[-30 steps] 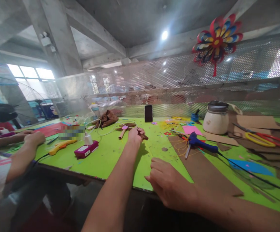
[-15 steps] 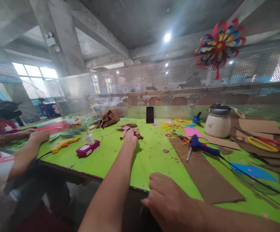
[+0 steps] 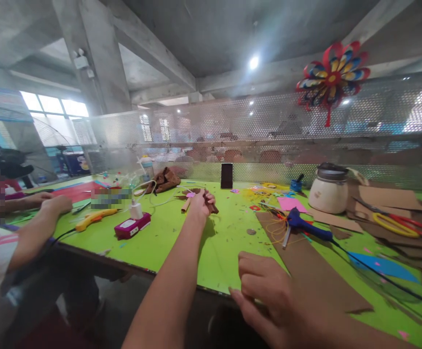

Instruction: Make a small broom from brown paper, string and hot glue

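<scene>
My left hand (image 3: 201,203) is stretched out over the green table (image 3: 167,242), its fingers closed round a dark brown craft piece (image 3: 213,207). Beside it lie a small pink flower shape (image 3: 190,195) and a light brown roll (image 3: 186,205). A bit of yellow thread (image 3: 215,226) hangs below that hand. Near the table's front edge, my right hand (image 3: 264,286) has curled fingers; whether it pinches anything is hidden.
A blue glue gun (image 3: 311,228) lies across brown cardboard (image 3: 320,271) on the right, near yellow-handled scissors (image 3: 395,225) and a jar (image 3: 328,191). Left are a purple power strip (image 3: 133,226), a yellow glue gun (image 3: 96,219) and another person's arm (image 3: 36,232). A phone (image 3: 227,175) stands behind.
My right hand has moved a little right and its fingers have loosened slightly. The long yellow thread that ran toward it no longer shows stretched between my hands.
</scene>
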Available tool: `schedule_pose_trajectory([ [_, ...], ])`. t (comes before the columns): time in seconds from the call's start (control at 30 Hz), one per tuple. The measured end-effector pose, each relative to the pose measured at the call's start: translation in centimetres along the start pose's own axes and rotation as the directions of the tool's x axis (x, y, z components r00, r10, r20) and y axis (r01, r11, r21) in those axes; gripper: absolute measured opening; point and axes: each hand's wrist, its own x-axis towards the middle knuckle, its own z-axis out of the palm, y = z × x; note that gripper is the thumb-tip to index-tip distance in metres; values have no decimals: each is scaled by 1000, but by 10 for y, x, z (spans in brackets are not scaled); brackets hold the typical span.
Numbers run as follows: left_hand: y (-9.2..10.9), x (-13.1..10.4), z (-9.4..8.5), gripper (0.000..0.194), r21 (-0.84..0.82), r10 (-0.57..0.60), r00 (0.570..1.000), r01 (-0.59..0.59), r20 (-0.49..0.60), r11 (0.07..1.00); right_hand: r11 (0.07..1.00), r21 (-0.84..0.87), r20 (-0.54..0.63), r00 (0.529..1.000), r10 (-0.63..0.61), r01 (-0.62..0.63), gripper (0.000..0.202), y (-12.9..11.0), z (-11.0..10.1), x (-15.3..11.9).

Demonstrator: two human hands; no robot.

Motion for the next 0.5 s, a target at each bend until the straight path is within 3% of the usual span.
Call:
schedule_pose_trajectory([
  [0.1,-1,-15,14,24,101,-84,989,72,121,992,1000,-9,225,974,13,-12,20,3,-12,-1],
  [0.17,-2,-24,20,32,166,-125,973,93,196,982,990,-102,242,968,-71,99,16,1,-18,-4],
  [0.23,-3,-30,24,43,260,-165,937,84,309,962,951,-257,135,981,-140,171,19,-6,-25,-8],
  [0.3,-5,-35,28,49,356,-222,876,63,427,932,929,-358,-10,994,-109,98,23,-17,-36,-10],
  [0.37,-6,-41,30,46,424,-284,810,49,513,904,942,-335,-190,981,-35,-31,28,-24,-51,-7],
  [0.47,-7,-50,32,32,503,-345,724,-3,597,864,953,-202,-433,893,121,-227,34,-9,-70,5],
  [0.5,-7,-52,32,30,528,-360,701,-29,616,848,945,-150,-510,841,179,-292,35,4,-73,10],
])
